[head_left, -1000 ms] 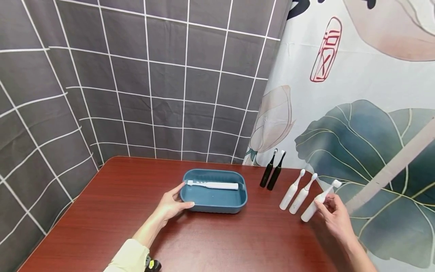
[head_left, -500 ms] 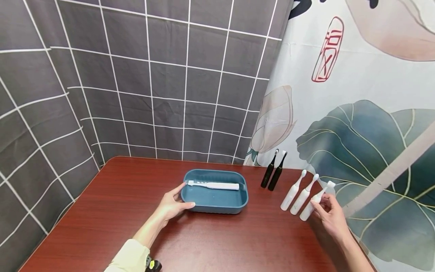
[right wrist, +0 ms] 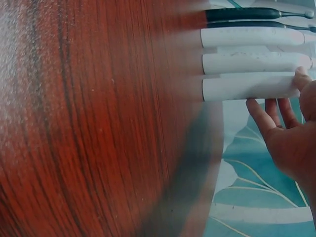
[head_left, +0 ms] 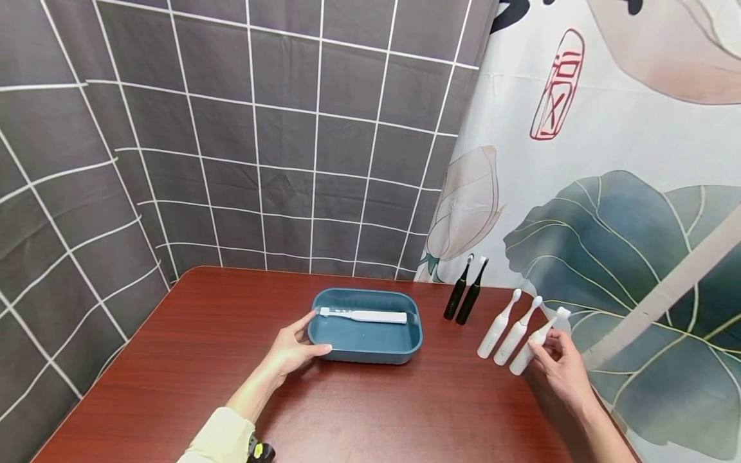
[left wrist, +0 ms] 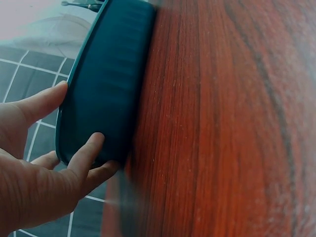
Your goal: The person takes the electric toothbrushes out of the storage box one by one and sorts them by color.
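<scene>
My left hand (head_left: 292, 350) holds the near left corner of a blue plastic tray (head_left: 370, 357), thumb at the front rim and fingers at the left end. The left wrist view shows the fingertips against the outer wall of the tray (left wrist: 106, 74). In the tray lies a white electric toothbrush (head_left: 379, 316), its head to the left. At the right, my right hand (head_left: 564, 370) pinches another white electric toothbrush (head_left: 523, 360) high on its handle. That one stands upright on the table, in line beside two more white toothbrushes (head_left: 493, 335) (head_left: 511, 343).
Behind the white ones stand two black electric toothbrushes (head_left: 456, 297) (head_left: 469, 303). The reddish-brown wooden table (head_left: 417, 411) ends at a grey checked curtain (head_left: 283, 135) at the back and a leaf-patterned curtain (head_left: 637, 244) at the right.
The right hand has moved left with its toothbrush, bringing it closer to the other white ones. The left hand and the tray have stayed in place.
</scene>
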Tool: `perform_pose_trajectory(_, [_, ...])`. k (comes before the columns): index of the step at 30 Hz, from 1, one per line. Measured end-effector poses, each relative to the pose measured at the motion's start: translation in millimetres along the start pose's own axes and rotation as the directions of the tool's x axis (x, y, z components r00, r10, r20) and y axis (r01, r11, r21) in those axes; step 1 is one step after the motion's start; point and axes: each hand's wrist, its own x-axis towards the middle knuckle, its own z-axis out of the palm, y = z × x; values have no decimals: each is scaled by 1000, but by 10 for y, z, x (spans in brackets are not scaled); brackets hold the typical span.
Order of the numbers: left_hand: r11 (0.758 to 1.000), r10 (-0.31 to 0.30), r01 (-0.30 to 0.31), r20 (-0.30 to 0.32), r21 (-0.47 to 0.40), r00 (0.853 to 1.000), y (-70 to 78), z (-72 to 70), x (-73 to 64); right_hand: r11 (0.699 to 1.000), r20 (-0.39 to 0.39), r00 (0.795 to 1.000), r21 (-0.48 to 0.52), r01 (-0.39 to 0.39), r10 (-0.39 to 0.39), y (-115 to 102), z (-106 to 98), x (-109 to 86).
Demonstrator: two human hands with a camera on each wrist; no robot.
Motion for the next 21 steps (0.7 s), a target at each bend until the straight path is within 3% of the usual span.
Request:
perform_pose_trajectory(15, [1000, -9, 9, 6, -13, 1000, -5, 4, 4, 1000, 11, 1000, -2, -12, 12, -4, -10, -26])
perform_pose_trajectory(19, [1000, -6, 6, 4, -5, 1000, -7, -1, 9, 1000, -58, 998, -26, -13, 11, -66, -25, -49])
perform_pose_trajectory(21, [1000, -4, 4, 1, 4, 1000, -8, -3, 11, 998, -137, 990, -44, -52, 46, -125, -39, -69])
